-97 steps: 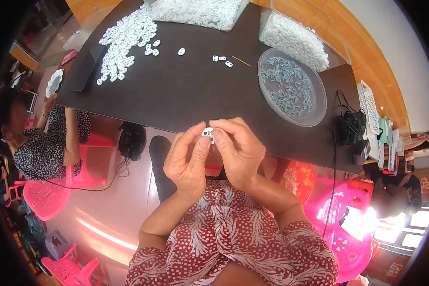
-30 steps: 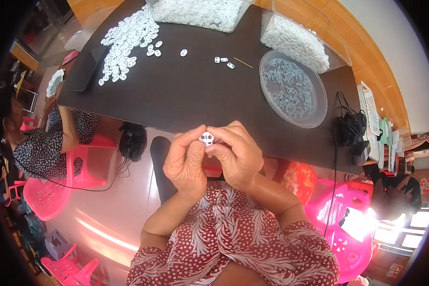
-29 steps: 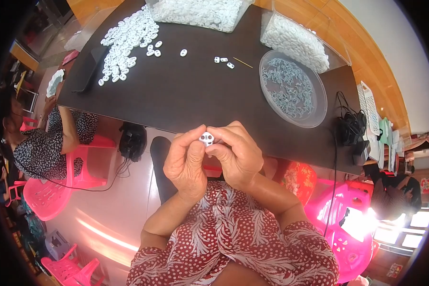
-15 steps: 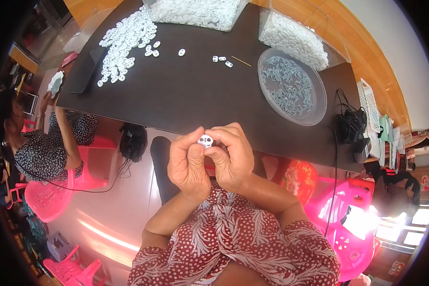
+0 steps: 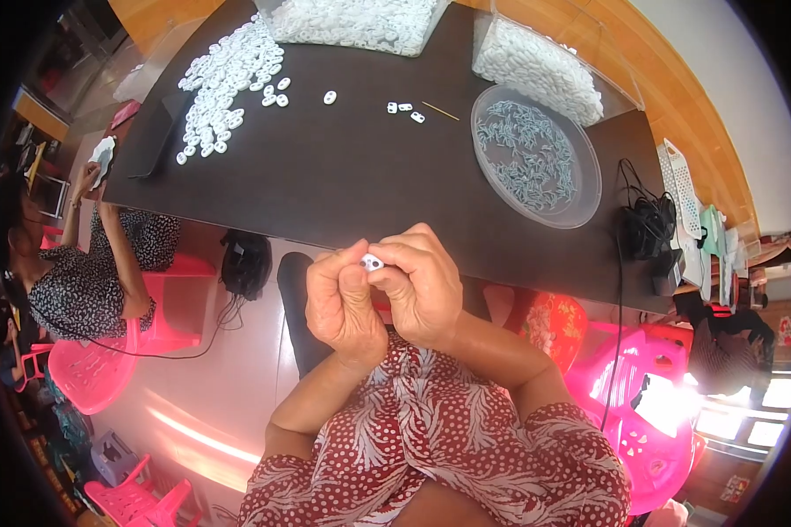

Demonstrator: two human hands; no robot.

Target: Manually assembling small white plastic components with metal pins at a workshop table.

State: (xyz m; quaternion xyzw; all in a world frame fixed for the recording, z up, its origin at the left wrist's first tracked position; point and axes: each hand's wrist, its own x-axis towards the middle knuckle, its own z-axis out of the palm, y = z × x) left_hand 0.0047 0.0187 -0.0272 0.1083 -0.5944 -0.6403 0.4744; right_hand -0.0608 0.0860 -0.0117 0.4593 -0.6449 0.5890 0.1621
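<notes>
My left hand (image 5: 343,303) and my right hand (image 5: 424,285) meet just in front of the table's near edge. Between their thumbs and forefingers they pinch a small white two-hole cord lock (image 5: 372,263), its two dark holes facing up; fingertips cover its sides. On the dark table (image 5: 325,176) beyond lie a few loose white pieces (image 5: 405,107) beside a thin yellowish stick (image 5: 440,111). A round clear tray (image 5: 505,198) to the right holds many tiny grey-blue parts (image 5: 536,149), too small to make out singly.
A heap of white two-hole pieces (image 5: 228,79) spreads at the far left beside a dark flat object (image 5: 160,136). Two clear bins (image 5: 351,26) of white parts stand at the back. Black cables (image 5: 646,224) lie right. Another person (image 5: 83,290) sits left, near pink chairs (image 5: 92,369).
Both hands have shifted slightly left, and the cord lock is turned and sits lower between the fingertips, with less of it showing. The person at the left has moved a hand slightly.
</notes>
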